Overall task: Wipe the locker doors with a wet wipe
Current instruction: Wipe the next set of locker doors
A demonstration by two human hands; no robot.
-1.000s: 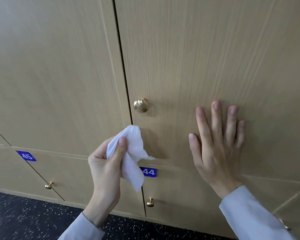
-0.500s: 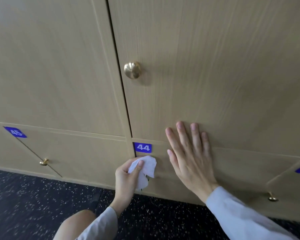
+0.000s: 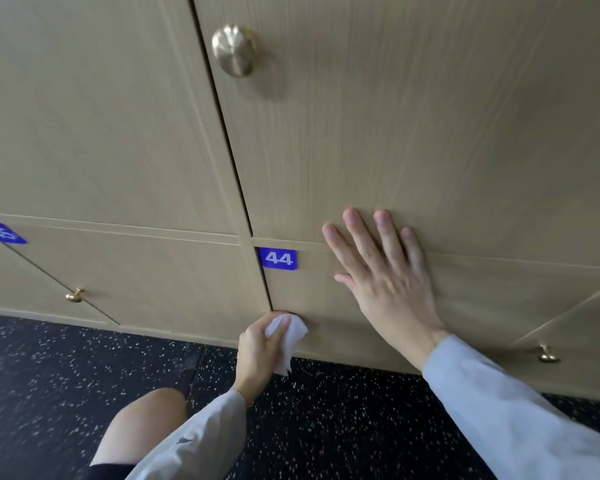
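My left hand (image 3: pixel 258 351) grips a crumpled white wet wipe (image 3: pixel 290 339) and holds it low against locker door 44 (image 3: pixel 326 327), where that door's knob was; the knob is hidden behind hand and wipe. A blue label reading 44 (image 3: pixel 278 258) sits at the door's top left corner. My right hand (image 3: pixel 383 278) lies flat, fingers straight, across the seam between door 44 and the tall upper locker door (image 3: pixel 413 116). That upper door carries a round brass knob (image 3: pixel 235 50).
To the left are another tall door (image 3: pixel 94 109) and the low door 45 (image 3: pixel 146 278) with a small brass knob (image 3: pixel 75 295). A further knob (image 3: pixel 548 355) shows at lower right. Dark speckled floor (image 3: pixel 49 382) runs below; my bare knee (image 3: pixel 146 424) is bent above it.
The view has dropped lower and closer to the floor. My left hand carried the wipe down from beside the 44 label to the bottom door's knob area. My right hand slid down the doors.
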